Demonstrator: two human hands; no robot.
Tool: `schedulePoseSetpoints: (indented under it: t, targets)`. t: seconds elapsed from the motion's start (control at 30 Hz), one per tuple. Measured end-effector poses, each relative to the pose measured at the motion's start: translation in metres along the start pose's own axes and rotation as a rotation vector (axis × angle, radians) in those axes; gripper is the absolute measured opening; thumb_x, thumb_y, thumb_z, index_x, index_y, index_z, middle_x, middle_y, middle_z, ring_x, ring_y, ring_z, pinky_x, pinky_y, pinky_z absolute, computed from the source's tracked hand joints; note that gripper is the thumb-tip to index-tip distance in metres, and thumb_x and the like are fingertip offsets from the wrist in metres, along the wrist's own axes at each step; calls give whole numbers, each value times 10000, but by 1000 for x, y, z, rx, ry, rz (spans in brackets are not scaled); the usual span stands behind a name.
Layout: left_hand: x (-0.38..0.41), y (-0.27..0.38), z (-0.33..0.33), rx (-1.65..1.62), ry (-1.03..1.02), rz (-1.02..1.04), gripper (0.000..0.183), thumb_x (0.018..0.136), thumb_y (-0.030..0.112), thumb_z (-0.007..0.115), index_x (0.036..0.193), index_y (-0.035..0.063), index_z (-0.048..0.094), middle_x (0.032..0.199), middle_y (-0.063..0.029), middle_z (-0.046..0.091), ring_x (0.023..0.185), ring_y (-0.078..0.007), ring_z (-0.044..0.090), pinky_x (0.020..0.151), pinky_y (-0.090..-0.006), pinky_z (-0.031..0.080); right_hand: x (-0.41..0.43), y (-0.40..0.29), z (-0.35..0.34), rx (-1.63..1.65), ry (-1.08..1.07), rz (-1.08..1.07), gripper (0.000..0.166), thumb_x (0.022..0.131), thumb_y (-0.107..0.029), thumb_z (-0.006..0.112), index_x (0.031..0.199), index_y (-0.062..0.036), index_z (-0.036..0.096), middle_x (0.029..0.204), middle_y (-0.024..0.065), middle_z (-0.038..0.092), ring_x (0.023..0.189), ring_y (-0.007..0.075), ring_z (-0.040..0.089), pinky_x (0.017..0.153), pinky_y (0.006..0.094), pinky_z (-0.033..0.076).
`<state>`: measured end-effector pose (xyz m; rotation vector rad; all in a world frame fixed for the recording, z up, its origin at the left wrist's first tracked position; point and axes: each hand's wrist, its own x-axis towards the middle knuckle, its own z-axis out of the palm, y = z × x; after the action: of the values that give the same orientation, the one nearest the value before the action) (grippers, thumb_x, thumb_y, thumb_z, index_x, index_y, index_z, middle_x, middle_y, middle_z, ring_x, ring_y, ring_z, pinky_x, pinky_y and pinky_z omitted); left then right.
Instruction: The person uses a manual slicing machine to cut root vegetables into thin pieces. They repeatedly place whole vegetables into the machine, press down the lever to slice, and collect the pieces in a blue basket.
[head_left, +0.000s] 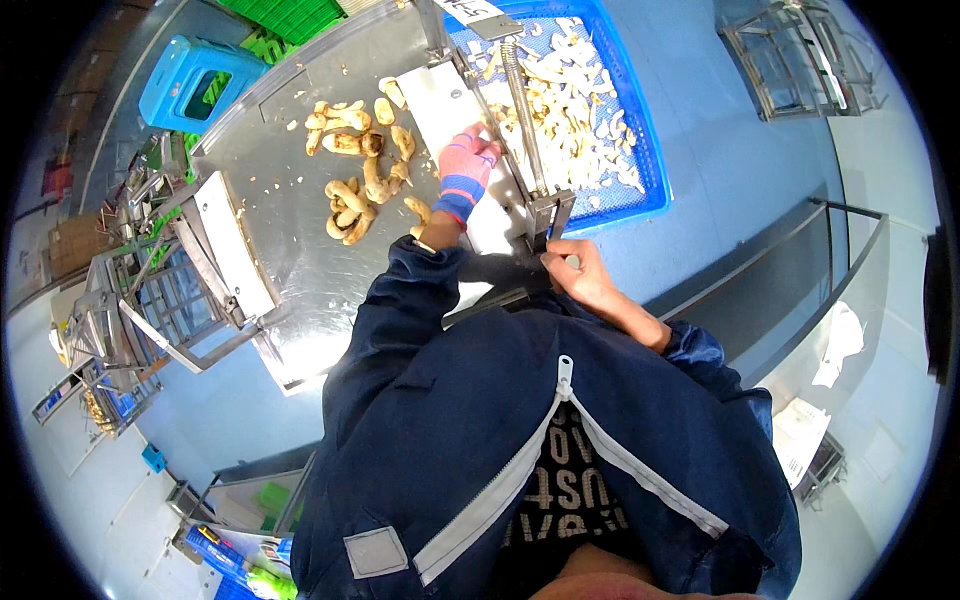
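My left hand (466, 166), in a pink and blue knit glove, rests over the white cutting board (431, 97). Its fingertips are bent close to the long blade of a lever slicer (517, 112) with a coil spring; whether they pinch a piece cannot be seen. My bare right hand (581, 271) is closed around the near end of the slicer's metal handle (559, 217). Left of the board, several whole, thick-stemmed mushrooms (349, 210) lie on the steel table (300, 195). Beyond the blade, a blue plastic crate (658, 157) holds many pale mushroom slices (570, 97).
A second slicer with a white board (232, 247) is fixed at the table's left side. A blue plastic stool (169, 86) and green crates (281, 19) stand past the far left edge. A metal-framed rack (795, 67) is at the upper right.
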<state>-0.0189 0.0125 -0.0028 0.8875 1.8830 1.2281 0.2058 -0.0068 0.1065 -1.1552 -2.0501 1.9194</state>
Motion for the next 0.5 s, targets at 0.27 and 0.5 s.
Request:
schedulePoseSetpoints:
  t: [0.27, 0.5]
  targets:
    - [-4, 16, -2, 131, 12, -12, 450, 741, 147, 637, 1151, 1, 524, 834, -116, 661, 725, -192, 628, 679, -272, 486, 4, -84, -23, 181, -78, 23, 303, 828, -160, 485, 559, -27, 442, 441, 11, 433, 390, 81, 431, 384, 242, 325]
    - [-6, 23, -7, -41, -21, -24, 471, 733, 91, 599, 1186, 7, 505, 778, -94, 653, 647, -172, 605, 634, -254, 475, -1, -79, -19, 177, -74, 67, 272, 832, -121, 457, 575, -32, 438, 462, 11, 433, 422, 70, 432, 428, 228, 323]
